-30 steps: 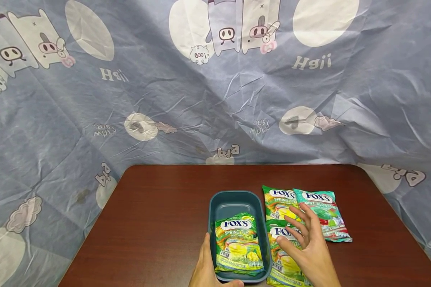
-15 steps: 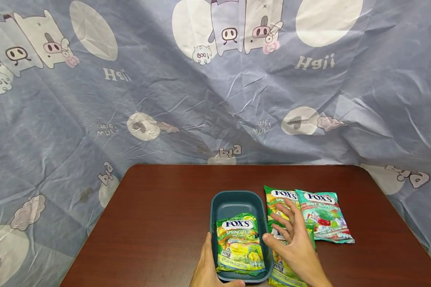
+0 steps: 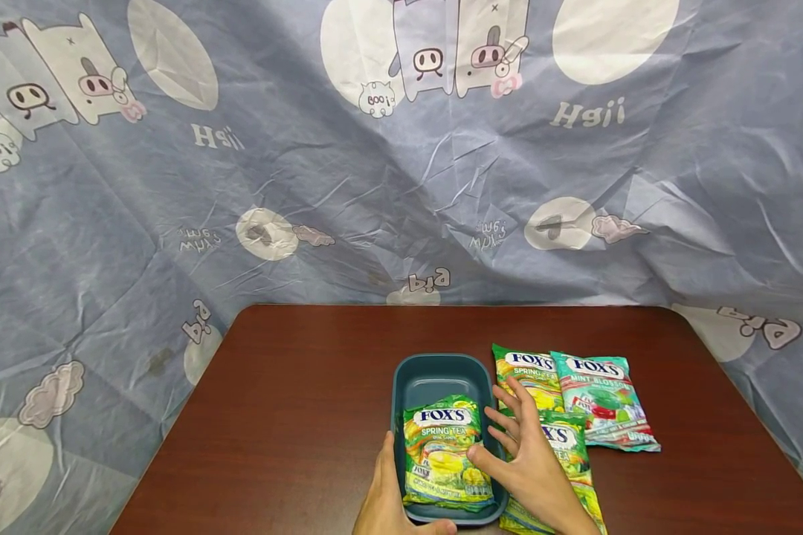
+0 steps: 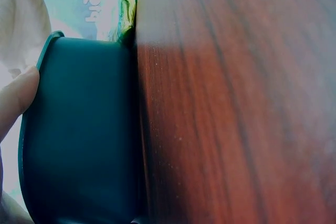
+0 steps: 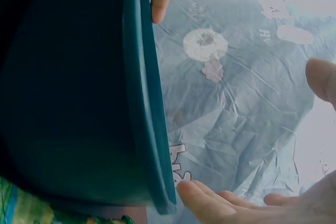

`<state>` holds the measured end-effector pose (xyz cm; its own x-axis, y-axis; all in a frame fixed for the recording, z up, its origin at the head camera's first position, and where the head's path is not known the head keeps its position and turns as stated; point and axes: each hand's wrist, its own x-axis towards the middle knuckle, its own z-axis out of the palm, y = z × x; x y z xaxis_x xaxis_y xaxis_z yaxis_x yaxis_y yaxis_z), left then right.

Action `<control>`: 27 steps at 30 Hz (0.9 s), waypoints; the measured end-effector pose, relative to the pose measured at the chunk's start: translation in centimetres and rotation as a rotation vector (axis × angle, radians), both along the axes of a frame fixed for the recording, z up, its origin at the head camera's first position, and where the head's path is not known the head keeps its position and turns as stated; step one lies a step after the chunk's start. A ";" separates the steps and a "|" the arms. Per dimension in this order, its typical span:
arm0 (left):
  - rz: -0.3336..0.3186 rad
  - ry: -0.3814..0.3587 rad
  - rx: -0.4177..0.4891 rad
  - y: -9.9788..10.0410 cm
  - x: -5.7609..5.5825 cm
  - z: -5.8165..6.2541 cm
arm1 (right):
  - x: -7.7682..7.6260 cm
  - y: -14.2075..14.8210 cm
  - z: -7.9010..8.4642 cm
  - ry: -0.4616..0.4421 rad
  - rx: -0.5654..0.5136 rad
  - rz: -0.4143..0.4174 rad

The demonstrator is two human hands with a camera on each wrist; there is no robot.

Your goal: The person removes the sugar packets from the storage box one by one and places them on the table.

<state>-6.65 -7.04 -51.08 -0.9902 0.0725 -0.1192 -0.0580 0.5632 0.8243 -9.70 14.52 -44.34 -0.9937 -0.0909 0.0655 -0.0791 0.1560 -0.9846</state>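
Note:
A dark teal rectangular box [image 3: 442, 365] stands on the table and holds a green and yellow bag of Fox's Spring Tea candy [image 3: 443, 457]. My left hand [image 3: 383, 494] rests on the box's near left corner, its fingers straight along the left wall and the thumb at the front. In the left wrist view a fingertip [image 4: 29, 85] touches the rim. Over the box's right side hovers my right hand [image 3: 525, 461], fingers spread and holding nothing. The right wrist view shows those fingers [image 5: 207, 203] beyond the rim, apart from the thumb.
Right of the box lie two more Spring Tea bags, a far one [image 3: 531, 371] and a near one [image 3: 572, 453] partly behind my right arm. A turquoise Mint Blossom bag [image 3: 605, 405] lies beside them. A printed grey-blue cloth [image 3: 375, 171] hangs behind the brown table [image 3: 294, 416].
My right hand has moved left from over the loose candy bags to the right side of the box. The left hand and the box stay in place.

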 end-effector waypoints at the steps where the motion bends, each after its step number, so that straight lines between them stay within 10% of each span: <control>1: -0.001 0.004 -0.004 0.0 0.0 0.0 | 0.0 -0.1 -0.1 -0.012 0.011 0.011; 14: -0.029 -0.032 0.084 -0.2 -0.2 0.0 | -0.2 -1.8 -1.2 -0.127 0.064 0.086; 27: -0.061 0.080 0.063 -0.3 0.0 -0.2 | -0.5 -3.4 -1.5 -0.244 0.365 0.067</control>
